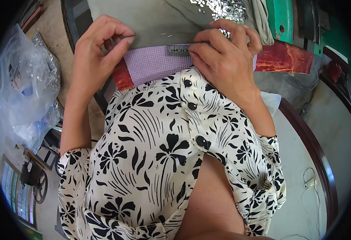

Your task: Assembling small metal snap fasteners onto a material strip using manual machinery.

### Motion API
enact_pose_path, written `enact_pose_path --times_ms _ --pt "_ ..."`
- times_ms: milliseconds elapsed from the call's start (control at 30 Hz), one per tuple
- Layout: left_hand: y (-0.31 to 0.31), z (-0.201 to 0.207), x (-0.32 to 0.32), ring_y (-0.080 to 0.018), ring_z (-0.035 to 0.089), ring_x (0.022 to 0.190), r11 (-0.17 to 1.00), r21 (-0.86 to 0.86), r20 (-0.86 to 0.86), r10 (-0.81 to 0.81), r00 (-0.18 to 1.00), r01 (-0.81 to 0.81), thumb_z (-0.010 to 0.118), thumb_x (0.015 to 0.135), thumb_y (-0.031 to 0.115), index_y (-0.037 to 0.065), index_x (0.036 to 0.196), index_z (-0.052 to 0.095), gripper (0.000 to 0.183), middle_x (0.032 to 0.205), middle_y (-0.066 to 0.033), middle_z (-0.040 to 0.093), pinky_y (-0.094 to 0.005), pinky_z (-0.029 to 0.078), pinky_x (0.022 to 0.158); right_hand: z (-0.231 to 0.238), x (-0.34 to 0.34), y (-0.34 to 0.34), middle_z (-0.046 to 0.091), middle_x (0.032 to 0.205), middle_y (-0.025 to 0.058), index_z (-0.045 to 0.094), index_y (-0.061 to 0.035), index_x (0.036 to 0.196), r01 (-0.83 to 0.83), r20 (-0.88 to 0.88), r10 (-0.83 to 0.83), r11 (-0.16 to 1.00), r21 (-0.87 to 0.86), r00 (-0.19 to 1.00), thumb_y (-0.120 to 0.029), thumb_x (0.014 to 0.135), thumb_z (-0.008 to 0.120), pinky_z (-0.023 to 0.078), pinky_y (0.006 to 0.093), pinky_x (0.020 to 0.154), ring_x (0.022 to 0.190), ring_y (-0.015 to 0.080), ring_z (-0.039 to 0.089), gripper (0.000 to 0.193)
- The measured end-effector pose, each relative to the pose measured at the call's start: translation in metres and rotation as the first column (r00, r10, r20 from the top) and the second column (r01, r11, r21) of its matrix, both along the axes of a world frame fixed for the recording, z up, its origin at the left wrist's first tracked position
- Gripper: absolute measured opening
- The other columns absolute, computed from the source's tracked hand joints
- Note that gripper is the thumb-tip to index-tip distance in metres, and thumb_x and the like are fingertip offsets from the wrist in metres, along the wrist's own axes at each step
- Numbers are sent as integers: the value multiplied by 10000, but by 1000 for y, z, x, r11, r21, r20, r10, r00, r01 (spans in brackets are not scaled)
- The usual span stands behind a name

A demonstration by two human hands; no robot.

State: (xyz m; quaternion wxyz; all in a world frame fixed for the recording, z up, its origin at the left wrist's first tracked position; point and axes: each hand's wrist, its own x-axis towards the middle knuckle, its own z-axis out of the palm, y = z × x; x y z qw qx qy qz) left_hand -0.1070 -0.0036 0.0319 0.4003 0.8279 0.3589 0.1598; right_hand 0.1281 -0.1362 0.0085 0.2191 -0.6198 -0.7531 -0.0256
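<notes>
A small grey toothed metal strip (178, 51) lies against a lilac woven cloth (149, 66). My right hand (229, 52) pinches the strip's right end between thumb and fingers. My left hand (103, 50) is off to the left, above the cloth's upper left corner, thumb and forefinger tips close together. Whatever is between them, if anything, is too small to make out. Two short thin silvery pieces (169, 36) rest on the grey-green cloth (147, 18) between my hands. Beyond my right hand is a heap of small shiny metal pieces (227, 10), partly hidden by its fingers.
A worn red board (285, 58) shows under the lilac cloth on the right. At the far right stands a green painted metal part (280, 20). Clear plastic bags (23, 88) bulge on the left, near a black machine with a wheel (33, 176).
</notes>
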Motion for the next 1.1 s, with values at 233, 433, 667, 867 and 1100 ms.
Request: enact_pose_path --times_ms 233,433,667,867,1100 --pt "5 -6 28 -137 578 700 999 17 59 -47 997 46 694 825 -2 19 934 681 112 887 -36 623 -252 462 628 6 -3 1 643 925 -93 712 -174 770 -19 -12 18 998 -64 1000 -185 670 789 282 435 1001 1107 184 577 126" --pt "7 -14 50 -135 571 718 991 9 64 -134 989 134 697 841 2 9 936 677 97 902 -39 613 -250 459 637 8 1 -1 646 926 -94 733 -172 776 -23 -50 18 994 -104 999 -196 687 801 286 446 1009 1103 189 573 114" --pt "7 -13 49 -225 634 745 989 11 4 -145 989 145 696 847 39 14 932 668 94 881 -77 598 -325 498 649 14 6 2 658 911 -90 759 -174 804 -35 -111 18 989 -144 994 -224 716 816 289 446 991 1073 182 574 116" --pt "14 -21 67 -277 626 761 963 252 127 -136 982 101 702 835 54 40 921 675 92 889 -85 609 -352 497 663 0 33 27 652 862 -65 768 -179 827 112 -157 -106 993 28 982 -219 738 816 310 415 922 963 176 582 108" --pt "30 -33 85 -263 635 781 934 307 25 -200 979 183 687 870 42 25 975 692 107 906 -87 631 -340 502 700 -10 22 44 659 911 -63 753 -168 827 169 -50 -167 984 54 985 -232 765 803 327 398 924 947 165 589 101"
